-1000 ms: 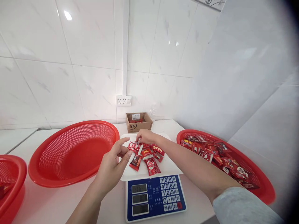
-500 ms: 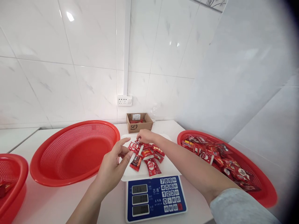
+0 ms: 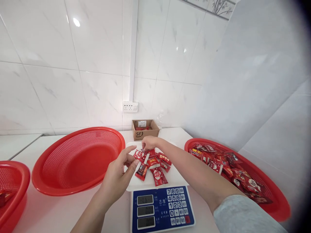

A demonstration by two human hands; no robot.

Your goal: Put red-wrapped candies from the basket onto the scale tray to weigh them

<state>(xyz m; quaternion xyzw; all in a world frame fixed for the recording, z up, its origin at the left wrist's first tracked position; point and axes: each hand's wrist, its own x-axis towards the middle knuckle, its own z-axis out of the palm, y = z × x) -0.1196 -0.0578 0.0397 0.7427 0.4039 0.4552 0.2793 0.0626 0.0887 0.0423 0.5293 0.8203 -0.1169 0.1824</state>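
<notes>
Several small red snack packets point(image 3: 159, 176) lie in a loose pile on the white pan point(image 3: 176, 181) of a digital scale point(image 3: 162, 212). My left hand point(image 3: 123, 168) is beside the pile's left side, its thumb and fingers curved and apart around nothing. Close to its fingertips lies a red packet with a white character point(image 3: 140, 155). My right hand point(image 3: 150, 143) reaches across to the far edge of the pile. Its fingers are bent down and pressed together among the packets, and what they pinch, if anything, is hidden.
A red plastic basket point(image 3: 48, 161) stands left of the scale, with part of another red basket point(image 3: 23, 174) at the far left. To the right, a red basket point(image 3: 274, 197) holds several packets. Behind the pan sits a cardboard box point(image 3: 146, 134), near the tiled wall.
The camera view has tilted up slightly, so the table sits a little lower. Both hands stay almost in place at the pile.
</notes>
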